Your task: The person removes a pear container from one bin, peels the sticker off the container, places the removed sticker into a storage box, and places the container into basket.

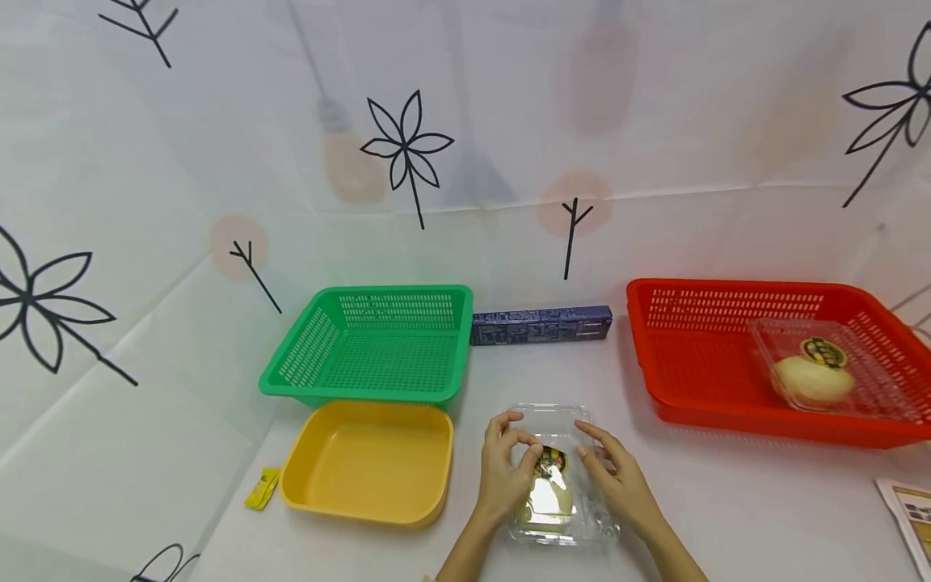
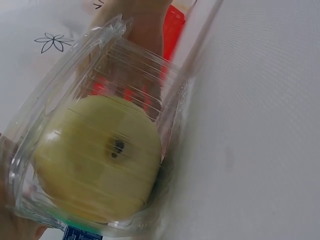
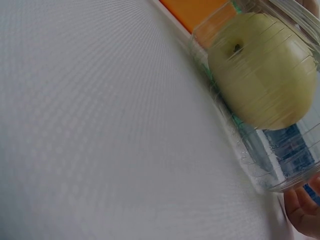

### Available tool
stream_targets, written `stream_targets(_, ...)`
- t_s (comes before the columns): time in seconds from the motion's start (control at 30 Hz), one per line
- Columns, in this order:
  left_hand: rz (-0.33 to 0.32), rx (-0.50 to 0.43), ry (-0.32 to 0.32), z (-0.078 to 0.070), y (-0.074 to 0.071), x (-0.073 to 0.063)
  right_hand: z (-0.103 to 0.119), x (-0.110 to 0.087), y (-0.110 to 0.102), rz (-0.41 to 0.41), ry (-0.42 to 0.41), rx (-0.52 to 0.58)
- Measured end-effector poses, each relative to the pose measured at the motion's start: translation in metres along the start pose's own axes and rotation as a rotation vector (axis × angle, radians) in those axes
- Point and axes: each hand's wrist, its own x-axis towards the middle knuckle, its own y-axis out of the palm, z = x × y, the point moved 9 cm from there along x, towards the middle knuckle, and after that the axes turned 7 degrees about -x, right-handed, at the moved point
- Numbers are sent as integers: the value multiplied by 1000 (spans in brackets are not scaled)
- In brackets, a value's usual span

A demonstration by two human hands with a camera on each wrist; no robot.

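Near the middle of the table's (image 1: 764, 509) near edge lies a clear plastic container (image 1: 544, 501) holding a pale, round fruit (image 2: 100, 160), with a dark label (image 1: 556, 461) at the lid. The left hand (image 1: 507, 469) is at the container's left side, its thumb and forefinger meeting over the label; whether they pinch it, one cannot tell. The right hand (image 1: 625, 485) rests along the opposite side, its fingers slightly bent and parted, touching the plastic without clasping it.

Toward the table's left edge sits a yellow tub (image 1: 367, 469), a small yellow packet (image 1: 263, 488) just beside it. Toward the far edge are a green basket (image 1: 400, 352) and a dark blue box (image 1: 541, 325). Toward the far right corner, a red basket (image 1: 698, 364) carries another clear container (image 1: 869, 352) with a labelled lid, tilted against its side.
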Motion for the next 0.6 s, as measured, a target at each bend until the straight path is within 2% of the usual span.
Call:
stream_targets(0.2,-47,39,71,-8,-5,1,-1,0,-1,-5,21,4)
stream_targets(0.27,-65,45,76,-8,-8,1,-2,0,0,-4,30,6)
stream_targets(0.43,-70,-78,-20,0,-10,1,-4,-2,0,-6,47,12)
stream_targets(0.5,-56,-79,-31,-4,-10,2,-4,-2,0,-12,48,16)
stream_targets(0.6,-26,-17,-2,-18,-8,3,-4,-2,0,-14,46,26)
